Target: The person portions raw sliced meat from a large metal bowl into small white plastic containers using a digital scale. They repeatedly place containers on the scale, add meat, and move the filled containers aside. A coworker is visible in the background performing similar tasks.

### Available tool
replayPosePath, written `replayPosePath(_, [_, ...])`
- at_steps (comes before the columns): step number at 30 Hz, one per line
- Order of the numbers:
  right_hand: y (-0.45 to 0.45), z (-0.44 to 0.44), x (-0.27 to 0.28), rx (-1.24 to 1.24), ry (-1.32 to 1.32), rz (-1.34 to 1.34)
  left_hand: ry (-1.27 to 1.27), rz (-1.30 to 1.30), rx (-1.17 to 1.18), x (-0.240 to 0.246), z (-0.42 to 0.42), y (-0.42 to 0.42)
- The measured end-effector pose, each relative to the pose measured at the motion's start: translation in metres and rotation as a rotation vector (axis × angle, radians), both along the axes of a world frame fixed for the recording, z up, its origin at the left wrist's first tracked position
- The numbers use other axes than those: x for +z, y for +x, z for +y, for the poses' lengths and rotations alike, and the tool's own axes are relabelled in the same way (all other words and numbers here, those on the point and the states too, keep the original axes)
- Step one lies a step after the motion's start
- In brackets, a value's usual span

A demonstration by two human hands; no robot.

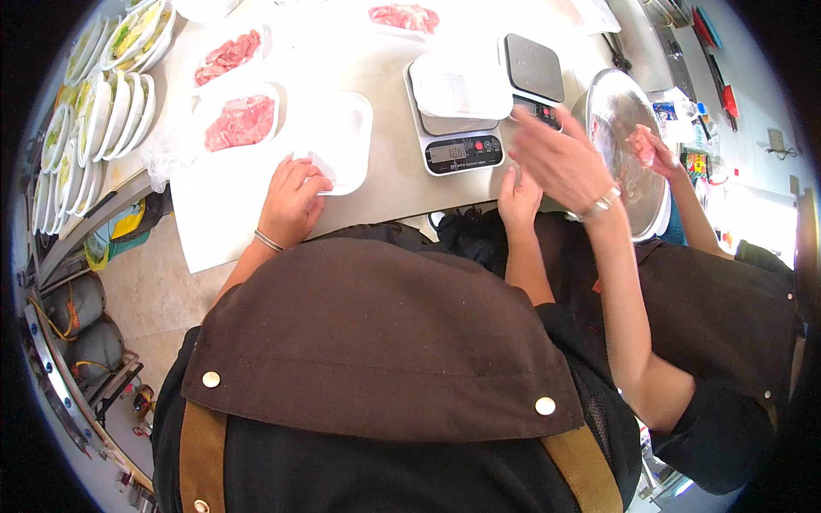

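Observation:
My left hand [296,197] rests at the near left edge of a white plastic tray [349,144], its fingertips over the rim; a firm grip cannot be made out. My right hand [521,195] is at the table's edge, partly covered by a co-worker's blurred hand [561,157]; nothing shows in it. Ahead, a digital kitchen scale [463,154] carries white trays [458,86]. Two trays of sliced raw meat [240,122] lie beyond my left hand, and another portion of meat [404,18] is at the far side.
Stacked covered trays of food [115,115] fill the table's left end, beside crumpled clear plastic [168,157]. A second scale [533,67] stands at the right. The co-worker's other hand [660,151] holds meat over a large metal bowl [619,109]. Gas cylinders [96,346] stand below left.

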State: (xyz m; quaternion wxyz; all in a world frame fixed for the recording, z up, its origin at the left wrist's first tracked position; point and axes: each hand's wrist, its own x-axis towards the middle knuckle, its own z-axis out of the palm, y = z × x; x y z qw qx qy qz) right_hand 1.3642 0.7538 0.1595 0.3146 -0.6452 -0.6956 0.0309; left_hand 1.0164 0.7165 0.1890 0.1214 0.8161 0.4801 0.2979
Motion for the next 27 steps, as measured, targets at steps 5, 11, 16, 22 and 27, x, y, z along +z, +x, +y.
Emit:
replayPosePath(5, [-0.003, 0.008, 0.016, 0.087, -0.006, -0.093, -0.012, -0.005, 0.011, 0.001, 0.0, 0.001])
replayPosePath(11, [-0.01, 0.015, 0.022, 0.083, -0.029, -0.181, -0.014, -0.02, 0.01, 0.001, -0.001, -0.001])
replayPosePath(16, [-0.009, 0.016, 0.024, 0.12, -0.029, -0.328, -0.008, -0.066, -0.004, -0.002, 0.002, 0.0])
replayPosePath(22, [-0.018, -0.002, 0.015, -0.004, 0.044, 0.002, 0.002, -0.084, 0.024, -0.004, 0.0, -0.002])
replayPosePath(27, [-0.027, -0.021, 0.014, -0.056, 0.068, 0.163, -0.003, -0.076, 0.007, -0.004, 0.001, -0.003])
